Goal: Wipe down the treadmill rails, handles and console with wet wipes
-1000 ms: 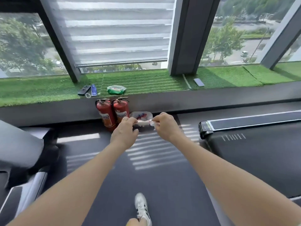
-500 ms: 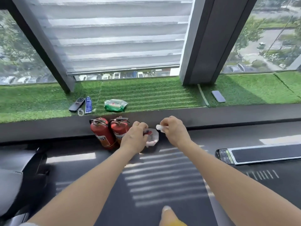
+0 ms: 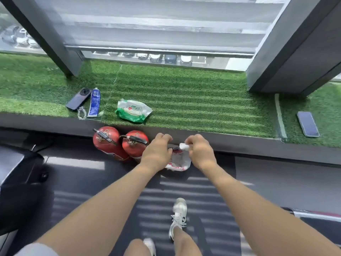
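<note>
My right hand [image 3: 200,152] pinches a small crumpled white wipe [image 3: 183,146] just above a white plastic bag [image 3: 178,162] with red print that sits on the floor below the ledge. My left hand [image 3: 156,152] grips the bag's left rim, fingers curled over its edge. A green and white pack of wet wipes [image 3: 133,110] lies on the artificial grass ledge beyond my hands. A dark part of a treadmill [image 3: 16,174] shows at the far left.
Two red fire extinguishers [image 3: 120,145] stand left of the bag against the ledge. A phone [image 3: 78,98], a blue tube [image 3: 94,105] and a second phone [image 3: 307,123] lie on the grass [image 3: 193,108]. My feet in white shoes [image 3: 178,217] stand on dark floor.
I have stepped closer to the ledge and bent down. My left hand went from the wipe to the bag's rim, while my right hand kept the wipe and moved over the bag.
</note>
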`<state>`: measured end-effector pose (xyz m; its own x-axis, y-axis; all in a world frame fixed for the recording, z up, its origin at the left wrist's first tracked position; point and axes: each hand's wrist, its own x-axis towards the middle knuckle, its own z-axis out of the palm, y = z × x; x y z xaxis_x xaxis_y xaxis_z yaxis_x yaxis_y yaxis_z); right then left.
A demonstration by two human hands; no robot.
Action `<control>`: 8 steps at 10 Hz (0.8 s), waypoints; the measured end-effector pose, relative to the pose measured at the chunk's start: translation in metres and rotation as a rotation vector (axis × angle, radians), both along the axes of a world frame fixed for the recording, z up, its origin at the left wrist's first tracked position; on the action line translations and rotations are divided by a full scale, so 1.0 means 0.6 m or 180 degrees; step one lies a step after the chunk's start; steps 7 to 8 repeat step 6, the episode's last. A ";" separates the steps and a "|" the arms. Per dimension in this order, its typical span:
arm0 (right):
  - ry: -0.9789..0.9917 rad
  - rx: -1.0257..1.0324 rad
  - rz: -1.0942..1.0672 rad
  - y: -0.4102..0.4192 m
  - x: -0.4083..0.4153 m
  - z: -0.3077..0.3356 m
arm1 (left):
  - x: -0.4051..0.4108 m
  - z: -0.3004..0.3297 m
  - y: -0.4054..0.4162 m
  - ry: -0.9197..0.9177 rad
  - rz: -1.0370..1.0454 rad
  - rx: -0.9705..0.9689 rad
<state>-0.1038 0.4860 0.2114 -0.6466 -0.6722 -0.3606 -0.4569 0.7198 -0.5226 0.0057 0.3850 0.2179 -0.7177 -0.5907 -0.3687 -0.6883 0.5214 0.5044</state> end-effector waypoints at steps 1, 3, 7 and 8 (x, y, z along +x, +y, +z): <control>-0.0156 0.0118 0.0043 -0.034 -0.033 -0.059 | -0.033 -0.047 -0.036 -0.0127 0.0030 0.0048; -0.0124 0.0267 0.0223 -0.074 -0.072 -0.137 | -0.064 -0.102 -0.080 -0.0300 0.0089 0.0080; -0.0037 0.0142 0.0055 -0.111 -0.084 -0.069 | -0.067 -0.034 -0.115 -0.0118 0.0115 -0.0117; -0.0037 0.0142 0.0055 -0.111 -0.084 -0.069 | -0.067 -0.034 -0.115 -0.0118 0.0115 -0.0117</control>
